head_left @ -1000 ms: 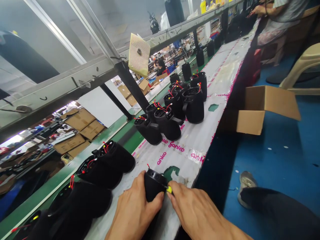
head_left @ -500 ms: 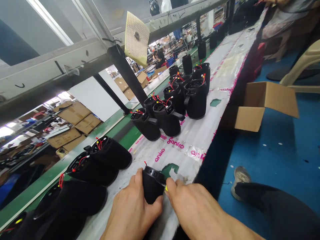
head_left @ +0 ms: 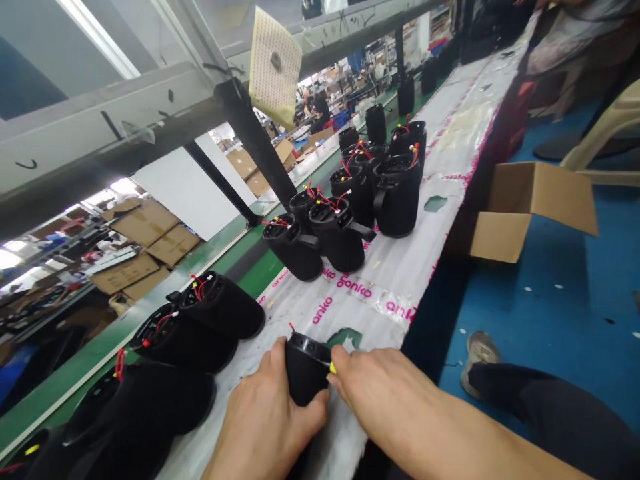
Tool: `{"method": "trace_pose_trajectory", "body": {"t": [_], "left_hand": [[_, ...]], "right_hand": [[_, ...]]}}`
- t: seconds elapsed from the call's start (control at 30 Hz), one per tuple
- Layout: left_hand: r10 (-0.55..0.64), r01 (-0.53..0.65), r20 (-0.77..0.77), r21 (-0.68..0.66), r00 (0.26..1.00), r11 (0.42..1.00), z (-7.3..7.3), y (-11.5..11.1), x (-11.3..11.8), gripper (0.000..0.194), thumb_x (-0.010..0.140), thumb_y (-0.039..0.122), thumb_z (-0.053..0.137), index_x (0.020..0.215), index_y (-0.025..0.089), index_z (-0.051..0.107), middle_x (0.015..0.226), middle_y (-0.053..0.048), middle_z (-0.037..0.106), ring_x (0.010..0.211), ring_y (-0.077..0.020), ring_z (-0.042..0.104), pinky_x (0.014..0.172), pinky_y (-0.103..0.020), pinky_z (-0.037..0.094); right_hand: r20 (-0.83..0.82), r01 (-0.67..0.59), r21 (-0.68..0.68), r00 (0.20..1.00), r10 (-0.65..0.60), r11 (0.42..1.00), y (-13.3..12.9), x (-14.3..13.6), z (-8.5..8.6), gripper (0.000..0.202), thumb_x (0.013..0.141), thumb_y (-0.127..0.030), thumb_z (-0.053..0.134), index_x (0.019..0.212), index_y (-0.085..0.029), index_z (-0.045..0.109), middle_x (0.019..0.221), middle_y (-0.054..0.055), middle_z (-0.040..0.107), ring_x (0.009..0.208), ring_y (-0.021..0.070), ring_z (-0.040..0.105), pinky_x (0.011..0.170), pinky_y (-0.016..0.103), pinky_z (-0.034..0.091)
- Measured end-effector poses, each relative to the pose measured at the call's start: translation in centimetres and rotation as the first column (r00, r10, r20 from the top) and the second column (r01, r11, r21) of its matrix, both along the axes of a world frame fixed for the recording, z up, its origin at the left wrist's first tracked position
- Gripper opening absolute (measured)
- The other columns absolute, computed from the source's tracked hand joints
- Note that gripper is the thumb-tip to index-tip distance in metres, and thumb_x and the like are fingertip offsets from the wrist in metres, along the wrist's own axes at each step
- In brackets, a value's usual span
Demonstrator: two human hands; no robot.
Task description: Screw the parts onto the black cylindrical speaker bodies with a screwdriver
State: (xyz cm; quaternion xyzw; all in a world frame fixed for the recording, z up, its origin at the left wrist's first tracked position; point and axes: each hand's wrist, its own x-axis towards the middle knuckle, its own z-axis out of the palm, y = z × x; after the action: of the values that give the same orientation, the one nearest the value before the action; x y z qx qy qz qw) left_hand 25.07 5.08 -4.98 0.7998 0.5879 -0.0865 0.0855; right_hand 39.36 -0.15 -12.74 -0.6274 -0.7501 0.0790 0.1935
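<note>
My left hand [head_left: 273, 413] is wrapped around a black fabric-covered speaker housing [head_left: 306, 373], thumb on its near side. A glossy dark ring with small holes tops this housing, and a red wire tip sticks out at its far edge. Closed in a pinch, my right hand [head_left: 375, 387] grips a yellow-handled tool [head_left: 333, 367] whose thin end meets the right side of the ring. Most of the tool is hidden by my fingers. To the left, more black speaker housings [head_left: 225, 307] lean in a row with red wires showing.
Several upright housings [head_left: 397, 200] with straps and wires stand farther along the bench, whose torn white cover [head_left: 380, 280] bears pink print. An open cardboard box [head_left: 505, 230] is on the blue floor at right. A metal frame with a black post [head_left: 260, 147] rises at left.
My right hand has shifted slightly, its wrist turning a little at the ring's edge. My left hand keeps the housing in nearly the same place.
</note>
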Motion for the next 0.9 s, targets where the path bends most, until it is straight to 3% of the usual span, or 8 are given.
{"method": "trace_pose_trajectory", "body": {"t": [0.13,0.27,0.33,0.53,0.9], "left_hand": [[-0.034,0.034,0.05,-0.006,0.998,0.999,0.5,0.2,-0.5,0.063,0.08,0.044,0.056,0.136,0.017,0.047,0.117,-0.015,0.07,0.104,-0.0319,0.068,0.084,-0.035,0.048],[-0.038,0.041,0.116,-0.026,0.993,0.999,0.7,0.5,-1.1,0.062,0.079,0.046,0.055,0.134,0.016,0.049,0.113,-0.014,0.071,0.1,-0.0309,0.068,0.081,-0.035,0.048],[-0.047,0.052,0.135,-0.029,0.99,0.998,0.8,0.5,-1.3,0.06,0.079,0.045,0.056,0.132,0.017,0.05,0.109,-0.012,0.071,0.097,-0.0299,0.069,0.081,-0.034,0.048],[-0.049,0.054,0.122,-0.045,0.991,0.998,1.0,0.3,-1.1,0.057,0.078,0.044,0.056,0.13,0.019,0.051,0.108,-0.01,0.072,0.096,-0.0284,0.069,0.082,-0.033,0.048],[-0.091,0.102,0.154,-0.065,0.984,0.993,0.8,1.2,-1.8,0.061,0.076,0.047,0.065,0.131,0.023,0.052,0.106,-0.007,0.071,0.098,-0.0272,0.066,0.086,-0.035,0.046]], "right_hand": [[-0.138,-0.017,0.018,0.99,0.019,1.0,0.0,0.3,0.4,0.008,0.1,-0.024,0.052,0.097,-0.018,0.057,0.07,0.002,0.069,0.061,0.0246,0.07,0.05,0.031,0.038],[-0.465,0.085,0.069,0.884,-0.043,0.994,-0.3,0.7,0.3,0.018,0.106,-0.028,0.038,0.098,-0.02,0.051,0.079,0.001,0.069,0.07,0.0188,0.069,0.058,0.028,0.039],[-0.496,0.113,0.081,0.866,-0.058,0.99,-0.4,1.0,0.1,0.02,0.107,-0.03,0.035,0.096,-0.021,0.05,0.076,-0.001,0.068,0.067,0.0177,0.068,0.057,0.028,0.036],[-0.175,0.031,0.086,0.985,-0.016,0.996,-0.6,1.5,-0.4,0.017,0.103,-0.032,0.049,0.091,-0.021,0.052,0.072,-0.001,0.068,0.06,0.0202,0.068,0.049,0.031,0.025],[0.138,-0.067,0.172,0.99,0.043,0.983,0.4,2.5,0.3,0.016,0.1,-0.035,0.054,0.089,-0.023,0.055,0.071,0.0,0.065,0.057,0.0219,0.066,0.047,0.03,0.034]]}}
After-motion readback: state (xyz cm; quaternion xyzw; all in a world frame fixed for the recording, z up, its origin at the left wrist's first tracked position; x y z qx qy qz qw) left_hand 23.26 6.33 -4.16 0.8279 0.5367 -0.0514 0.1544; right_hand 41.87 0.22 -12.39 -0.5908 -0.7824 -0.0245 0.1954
